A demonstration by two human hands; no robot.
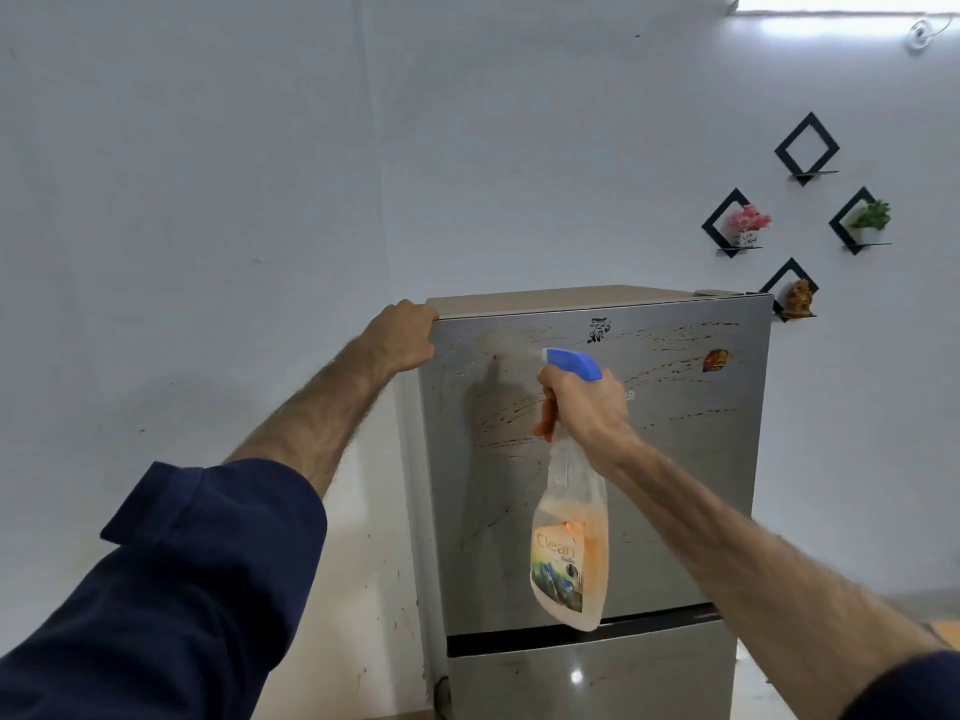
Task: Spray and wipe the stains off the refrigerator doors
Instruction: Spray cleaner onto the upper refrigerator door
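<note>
A silver two-door refrigerator [691, 501] stands against the wall. Brownish streaked stains [524, 413] run across its upper door. My right hand [587, 407] grips the neck of a clear spray bottle [571, 543] with a blue nozzle, orange liquid and a "Clean" label. The nozzle points left, just in front of the upper door. An orange piece, perhaps a cloth, sticks out under my right fingers. My left hand [402, 337] holds the top left corner of the refrigerator, fingers curled over its edge.
Black diamond-shaped wall shelves [807, 148] hang at the upper right, holding a pink flower pot [749, 226], a green plant [872, 215] and a small figurine [797, 298]. A magnet [716, 361] and a sticker [598, 330] sit on the upper door. The lower door [597, 683] begins below a dark gap.
</note>
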